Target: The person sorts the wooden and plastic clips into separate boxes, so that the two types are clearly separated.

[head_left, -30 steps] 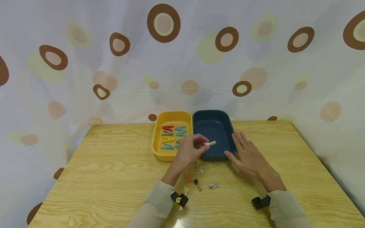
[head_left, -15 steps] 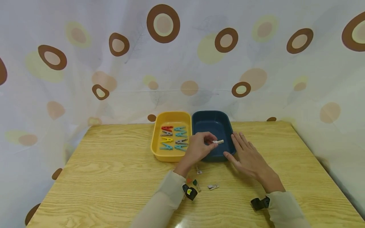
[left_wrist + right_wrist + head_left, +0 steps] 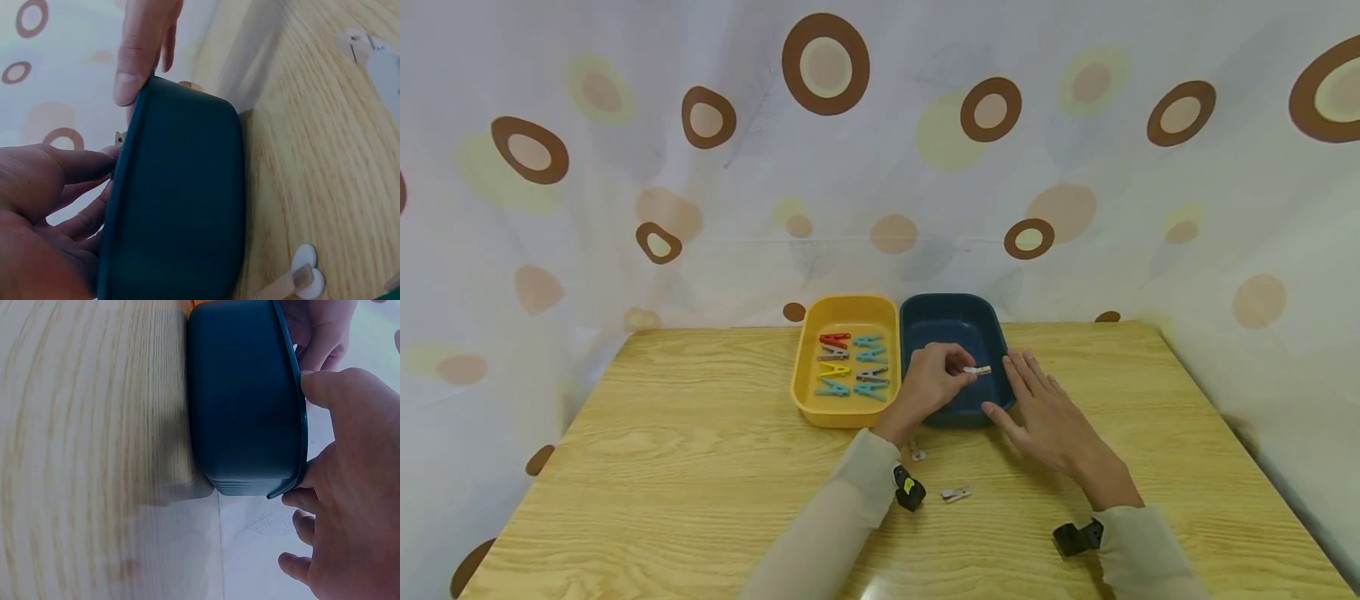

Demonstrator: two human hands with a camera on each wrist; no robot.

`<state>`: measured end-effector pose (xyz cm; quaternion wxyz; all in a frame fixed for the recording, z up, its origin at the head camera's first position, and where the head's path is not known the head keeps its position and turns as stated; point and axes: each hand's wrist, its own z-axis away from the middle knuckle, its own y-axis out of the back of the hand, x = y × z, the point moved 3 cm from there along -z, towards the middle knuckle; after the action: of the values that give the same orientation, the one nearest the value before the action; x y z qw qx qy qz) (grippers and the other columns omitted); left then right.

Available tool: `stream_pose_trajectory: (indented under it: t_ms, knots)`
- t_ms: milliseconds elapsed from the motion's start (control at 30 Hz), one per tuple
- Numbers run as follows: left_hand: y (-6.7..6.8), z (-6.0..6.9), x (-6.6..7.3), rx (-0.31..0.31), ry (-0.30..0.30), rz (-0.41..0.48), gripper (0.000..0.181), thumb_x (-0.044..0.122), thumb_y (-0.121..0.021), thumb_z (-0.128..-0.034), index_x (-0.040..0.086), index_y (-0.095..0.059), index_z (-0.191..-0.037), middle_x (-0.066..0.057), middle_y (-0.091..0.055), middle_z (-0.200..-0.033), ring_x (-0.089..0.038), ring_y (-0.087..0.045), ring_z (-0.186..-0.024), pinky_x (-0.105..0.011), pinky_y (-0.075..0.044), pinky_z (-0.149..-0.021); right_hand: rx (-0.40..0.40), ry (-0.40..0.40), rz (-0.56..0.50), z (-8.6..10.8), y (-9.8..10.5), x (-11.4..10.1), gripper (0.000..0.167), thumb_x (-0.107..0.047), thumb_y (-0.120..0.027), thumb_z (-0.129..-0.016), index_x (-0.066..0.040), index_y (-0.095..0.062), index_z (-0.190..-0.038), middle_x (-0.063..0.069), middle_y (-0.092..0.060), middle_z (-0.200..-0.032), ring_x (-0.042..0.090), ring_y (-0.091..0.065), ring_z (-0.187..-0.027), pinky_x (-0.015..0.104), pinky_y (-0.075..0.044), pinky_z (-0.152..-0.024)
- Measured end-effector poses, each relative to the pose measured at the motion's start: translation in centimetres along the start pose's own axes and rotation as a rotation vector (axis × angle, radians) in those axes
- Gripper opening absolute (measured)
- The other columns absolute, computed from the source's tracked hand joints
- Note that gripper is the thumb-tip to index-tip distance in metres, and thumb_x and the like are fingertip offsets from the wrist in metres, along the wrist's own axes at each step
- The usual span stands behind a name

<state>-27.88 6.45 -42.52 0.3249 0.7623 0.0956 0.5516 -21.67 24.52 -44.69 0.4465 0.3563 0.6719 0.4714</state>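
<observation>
My left hand (image 3: 931, 379) pinches a small wooden clothespin (image 3: 979, 370) with a white end between thumb and fingers, over the dark blue bin (image 3: 951, 329). In the left wrist view, the bin's wall hides all but the wooden tip (image 3: 120, 138) of that clothespin. Against the bin's right rim lies my right hand (image 3: 1048, 421), its fingers extended along the side and its thumb at the near corner. The right wrist view shows the thumb (image 3: 322, 387) touching the rim.
Left of the blue bin, touching it, stands a yellow bin (image 3: 844, 419) with several plastic clothespins (image 3: 835, 369) inside. On the wooden table (image 3: 700, 467) lie a wooden clothespin (image 3: 956, 495) and one with a white heart (image 3: 917, 454). A patterned curtain hangs behind.
My left hand has moved rightward with the clothespin, farther over the blue bin. Its forearm now covers some clothespins on the table. My right hand stays at the rim.
</observation>
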Motion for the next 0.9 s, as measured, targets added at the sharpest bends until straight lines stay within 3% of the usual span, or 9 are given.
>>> stream_pose_trajectory:
  t_ms: [267, 667, 900]
  knots:
    - [-0.8, -0.9, -0.5, -0.022, -0.005, -0.042, 0.011, 0.014, -0.075, -0.0957, 0.008, -0.077, -0.105, 0.001, -0.072, -0.090, -0.006, -0.064, -0.078, -0.019, -0.054, -0.069, -0.004, -0.001, 0.000, 0.0, 0.0, 0.1, 0.086, -0.054, -0.047, -0.106, 0.006, -0.017, -0.161, 0.021, -0.011, -0.170, 0.040, -0.009, -0.156, 0.066, -0.020, -0.118]
    - [-1.8, -1.9, -1.5, -0.078, 0.084, -0.105, 0.005, 0.013, -0.078, -0.0931, 0.010, -0.077, -0.097, 0.003, -0.067, -0.081, -0.009, -0.060, -0.070, -0.022, -0.051, -0.063, -0.003, -0.005, -0.002, 0.0, -0.5, 0.2, 0.086, -0.054, -0.047, -0.106, 0.005, -0.018, -0.162, 0.021, -0.013, -0.169, 0.040, -0.010, -0.156, 0.066, -0.020, -0.118]
    - [-2.2, -2.2, -1.5, -0.095, 0.081, -0.172, 0.005, 0.017, -0.079, -0.0935, 0.012, -0.077, -0.095, 0.005, -0.069, -0.083, -0.009, -0.061, -0.069, -0.024, -0.052, -0.062, -0.010, -0.003, -0.016, 0.0, -0.2, 0.2, 0.086, -0.054, -0.047, -0.106, 0.005, -0.017, -0.162, 0.021, -0.011, -0.170, 0.040, -0.009, -0.156, 0.066, -0.020, -0.118]
